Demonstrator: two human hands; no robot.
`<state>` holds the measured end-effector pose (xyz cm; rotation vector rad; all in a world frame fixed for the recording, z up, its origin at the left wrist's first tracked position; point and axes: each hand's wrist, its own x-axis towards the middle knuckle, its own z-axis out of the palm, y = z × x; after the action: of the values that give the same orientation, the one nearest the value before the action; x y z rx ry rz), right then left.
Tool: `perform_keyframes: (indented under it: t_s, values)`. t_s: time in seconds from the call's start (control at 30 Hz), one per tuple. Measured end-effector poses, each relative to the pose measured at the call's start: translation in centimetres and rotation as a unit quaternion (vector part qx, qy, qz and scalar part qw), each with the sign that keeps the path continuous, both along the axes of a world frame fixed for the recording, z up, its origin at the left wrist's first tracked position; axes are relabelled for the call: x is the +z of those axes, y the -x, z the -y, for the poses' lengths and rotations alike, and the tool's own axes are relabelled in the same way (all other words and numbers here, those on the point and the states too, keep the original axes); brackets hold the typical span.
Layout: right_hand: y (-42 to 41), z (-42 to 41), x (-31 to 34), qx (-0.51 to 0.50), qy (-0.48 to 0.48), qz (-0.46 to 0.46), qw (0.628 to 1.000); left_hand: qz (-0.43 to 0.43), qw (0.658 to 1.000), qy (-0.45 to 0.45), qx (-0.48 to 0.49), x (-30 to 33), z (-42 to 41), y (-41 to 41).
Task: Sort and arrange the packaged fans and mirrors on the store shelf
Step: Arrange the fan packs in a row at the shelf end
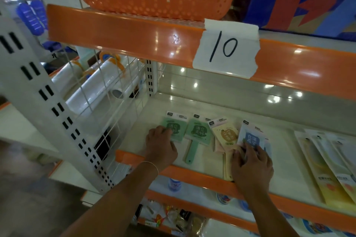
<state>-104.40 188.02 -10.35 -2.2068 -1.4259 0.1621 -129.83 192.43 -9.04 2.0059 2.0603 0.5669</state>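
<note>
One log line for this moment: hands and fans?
left hand: rests on leftmost green fan | right hand: grips blue fan | shelf: fans in row

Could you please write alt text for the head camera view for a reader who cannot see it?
A person's left hand rests on a green packaged fan while the right hand holds a blue one, on a white store shelf.

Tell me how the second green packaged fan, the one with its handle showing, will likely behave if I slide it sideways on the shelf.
The green packaged fan lies flat on the glossy shelf, so it should probably slide easily. It looks thin and flat, so likely light and fairly stiff. Its long handle may make it pivot if pushed off-centre, and it could bump the yellow packaged fan beside it.
</note>
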Motion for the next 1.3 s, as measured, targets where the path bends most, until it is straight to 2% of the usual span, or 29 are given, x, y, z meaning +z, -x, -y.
perform_keyframes:
  t_s: [0.17, 0.3, 0.47, 0.6, 0.9, 1.3]
  values:
    - [0.0, -0.1, -0.1, 0.000, -0.001, 0.005, 1.000, -0.015, 1.000, 0.010, -0.015, 0.0, 0.4, -1.1]
    - [0.0, -0.2, -0.1, 0.001, 0.000, 0.003, 1.000, -0.092, 0.995, 0.032, -0.008, 0.5, 1.0, -2.8]
    - [0.0, 0.0, -0.1, 0.002, 0.004, 0.004, 1.000, -0.146, 0.981, -0.008, -0.130, 0.2, -0.2, -4.7]
    - [0.0, 0.0, -0.1, 0.000, 0.008, 0.002, 1.000, -0.181, 0.964, 0.004, -0.196, 0.1, -0.8, -5.5]
    - [-0.1, -0.1, -0.2, -0.001, 0.000, -0.003, 1.000, -0.154, 0.973, 0.060, -0.159, -0.3, 1.1, -4.9]
    - [-0.1, 0.1, 0.1, 0.006, 0.001, -0.014, 1.000, -0.167, 0.973, 0.050, -0.150, 0.1, 1.5, -4.9]
